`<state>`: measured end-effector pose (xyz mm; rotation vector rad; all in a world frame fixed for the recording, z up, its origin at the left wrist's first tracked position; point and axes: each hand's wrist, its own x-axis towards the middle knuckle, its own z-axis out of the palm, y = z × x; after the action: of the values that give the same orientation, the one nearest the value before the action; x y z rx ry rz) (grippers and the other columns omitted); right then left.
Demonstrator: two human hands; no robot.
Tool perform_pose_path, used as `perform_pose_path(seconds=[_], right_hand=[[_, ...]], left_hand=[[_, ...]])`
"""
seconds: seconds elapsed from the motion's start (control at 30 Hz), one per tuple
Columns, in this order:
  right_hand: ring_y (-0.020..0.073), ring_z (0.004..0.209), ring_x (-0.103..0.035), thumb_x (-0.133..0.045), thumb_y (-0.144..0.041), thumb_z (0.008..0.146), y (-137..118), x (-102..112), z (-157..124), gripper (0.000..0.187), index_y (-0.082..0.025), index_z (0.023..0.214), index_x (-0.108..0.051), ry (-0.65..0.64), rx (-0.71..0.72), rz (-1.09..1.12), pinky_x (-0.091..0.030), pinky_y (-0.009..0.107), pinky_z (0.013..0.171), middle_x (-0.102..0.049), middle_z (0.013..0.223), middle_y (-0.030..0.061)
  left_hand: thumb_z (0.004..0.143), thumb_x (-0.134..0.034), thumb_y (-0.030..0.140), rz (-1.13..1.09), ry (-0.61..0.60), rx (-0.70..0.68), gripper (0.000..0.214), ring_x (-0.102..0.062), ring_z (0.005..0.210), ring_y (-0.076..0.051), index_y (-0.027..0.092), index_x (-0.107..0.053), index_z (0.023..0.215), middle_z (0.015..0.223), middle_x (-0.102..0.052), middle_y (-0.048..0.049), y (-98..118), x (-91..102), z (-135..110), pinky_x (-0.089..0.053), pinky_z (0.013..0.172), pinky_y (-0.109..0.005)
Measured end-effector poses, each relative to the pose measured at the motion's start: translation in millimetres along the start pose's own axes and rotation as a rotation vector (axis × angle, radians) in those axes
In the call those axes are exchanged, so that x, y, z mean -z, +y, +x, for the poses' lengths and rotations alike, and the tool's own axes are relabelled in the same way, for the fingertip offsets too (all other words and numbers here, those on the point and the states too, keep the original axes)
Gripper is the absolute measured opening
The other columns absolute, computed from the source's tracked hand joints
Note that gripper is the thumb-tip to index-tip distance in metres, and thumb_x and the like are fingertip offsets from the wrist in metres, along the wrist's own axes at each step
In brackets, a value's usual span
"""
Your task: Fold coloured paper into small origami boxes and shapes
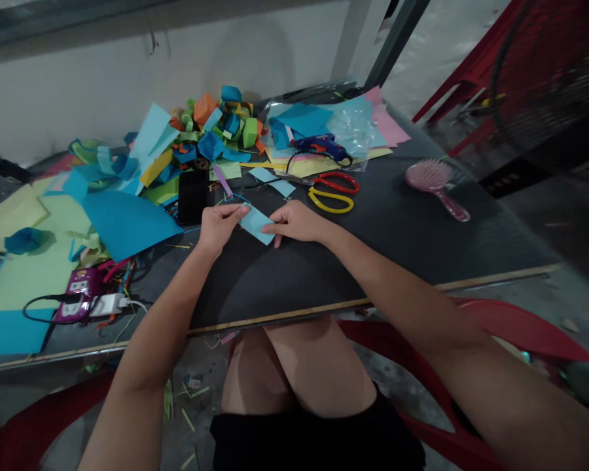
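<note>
A small light-blue paper strip (256,224) is stretched between my two hands just above the dark tabletop. My left hand (219,229) pinches its upper left end between thumb and fingers. At the lower right end, my right hand (297,222) grips it, thumb on top. Beyond the right hand lie scissors (331,200) with one red and one yellow handle. Another light-blue paper piece (275,182) rests behind the strip. A purple stick-like item (222,181) and a black phone (193,196) lie near the left hand.
Cut and folded coloured papers (216,131) heap up at the back. A blue glue gun (324,146) lies on paper sheets. At right are a pink hairbrush (436,183) and a fan (554,98). A purple power strip (81,291) with cables sits left, near the table's front edge (285,318).
</note>
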<state>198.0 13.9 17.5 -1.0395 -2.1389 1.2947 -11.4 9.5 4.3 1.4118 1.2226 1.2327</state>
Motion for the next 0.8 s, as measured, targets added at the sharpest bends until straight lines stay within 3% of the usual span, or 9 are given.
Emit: perform_pose_path(seconds=[0.2, 0.33, 0.53, 0.7, 0.8], right_hand=[[0.0114, 0.048, -0.067, -0.068, -0.046, 0.086, -0.1, 6.5, 3.0, 0.036, -0.016, 0.068, -0.075, 0.032, -0.106, 0.003, -0.051, 0.022, 0.061, -0.071, 0.056, 0.0031], [0.0136, 0.045, -0.066, -0.065, -0.054, 0.087, -0.4, 0.6, 3.0, 0.044, -0.015, 0.068, -0.068, -0.021, -0.190, 0.215, -0.051, 0.024, 0.051, -0.074, 0.062, 0.0079], [0.0153, 0.049, -0.068, -0.069, -0.062, 0.081, 0.2, -6.5, 3.5, 0.049, -0.014, 0.067, -0.066, 0.112, -0.142, 0.337, -0.054, 0.024, 0.050, -0.075, 0.065, 0.0110], [0.0147, 0.048, -0.068, -0.070, -0.065, 0.078, -2.4, -5.8, 4.7, 0.053, -0.014, 0.067, -0.066, 0.109, -0.116, 0.344, -0.053, 0.023, 0.049, -0.076, 0.067, 0.0117], [0.0154, 0.049, -0.068, -0.071, -0.067, 0.075, -2.9, -5.8, 4.5, 0.055, -0.013, 0.069, -0.067, 0.088, -0.116, 0.375, -0.053, 0.023, 0.049, -0.076, 0.068, 0.0124]], left_hand=[[0.062, -0.085, 0.054, -0.045, 0.028, 0.006, 0.041, -0.063, 0.061, -0.012, 0.018, -0.082, 0.080, 0.070, -0.074, -0.0024, -0.8, -2.4, 4.0, -0.052, 0.054, -0.023], [0.062, -0.087, 0.047, -0.068, 0.172, -0.044, 0.036, -0.064, 0.062, -0.012, 0.017, -0.082, 0.081, 0.073, -0.075, -0.0031, -3.0, -4.3, 5.8, -0.054, 0.057, -0.023], [0.064, -0.086, 0.047, -0.196, 0.206, -0.003, 0.039, -0.067, 0.064, -0.014, 0.016, -0.081, 0.087, 0.075, -0.075, -0.0040, -8.6, -4.0, 10.4, -0.057, 0.059, -0.026], [0.069, -0.084, 0.048, -0.175, 0.212, -0.062, 0.038, -0.068, 0.064, -0.014, 0.017, -0.080, 0.090, 0.072, -0.074, -0.0036, -6.4, -0.7, 11.1, -0.059, 0.060, -0.027], [0.070, -0.083, 0.052, -0.165, 0.209, -0.078, 0.049, -0.065, 0.061, -0.013, 0.019, -0.078, 0.107, 0.068, -0.071, -0.0002, -4.8, 0.3, 9.3, -0.059, 0.059, -0.026]])
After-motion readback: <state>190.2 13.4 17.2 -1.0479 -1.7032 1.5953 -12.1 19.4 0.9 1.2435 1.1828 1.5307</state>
